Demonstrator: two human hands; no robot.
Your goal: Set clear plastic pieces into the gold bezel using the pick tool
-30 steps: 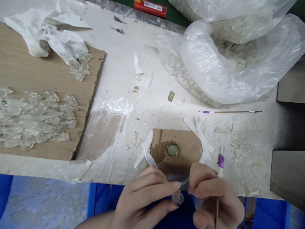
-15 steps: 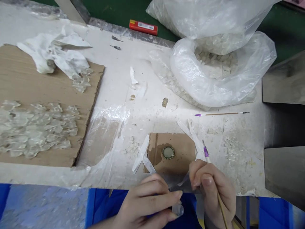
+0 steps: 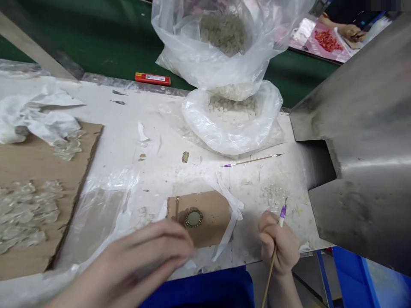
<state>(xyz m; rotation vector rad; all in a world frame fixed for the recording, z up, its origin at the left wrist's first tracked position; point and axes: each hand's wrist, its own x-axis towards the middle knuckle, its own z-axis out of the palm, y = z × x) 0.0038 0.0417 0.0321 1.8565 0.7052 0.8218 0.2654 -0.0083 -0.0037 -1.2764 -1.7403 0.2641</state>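
My right hand (image 3: 278, 243) is closed around a slim wooden stick (image 3: 269, 278) with a purple-banded, fine tip pointing up and away. Blurred by motion, my left hand (image 3: 150, 252) hangs over the table's front edge, just left of a small cardboard piece (image 3: 212, 222); its fingertips are smeared, and whether it holds anything does not show. On that cardboard lies a round ornament (image 3: 194, 218) with a pale flat centre and a beaded, greenish-gold rim, near a damp-looking patch. White strips (image 3: 229, 222) lie along the cardboard's right side.
On the left, a larger cardboard sheet (image 3: 81, 171) carries many clear pieces (image 3: 25, 214) and a white cloth (image 3: 38, 111). Open plastic bags (image 3: 224, 141) of small pale pieces stand behind. A second purple-banded stick (image 3: 253, 161), a red box (image 3: 153, 79) and a metal panel (image 3: 362, 158) are around. Across, a co-worker's hands (image 3: 351, 32) show.
The view has swung up and right. My left hand has moved left, and the clear piece it held no longer shows. My right hand keeps its hold on the stick, now farther from the cardboard.
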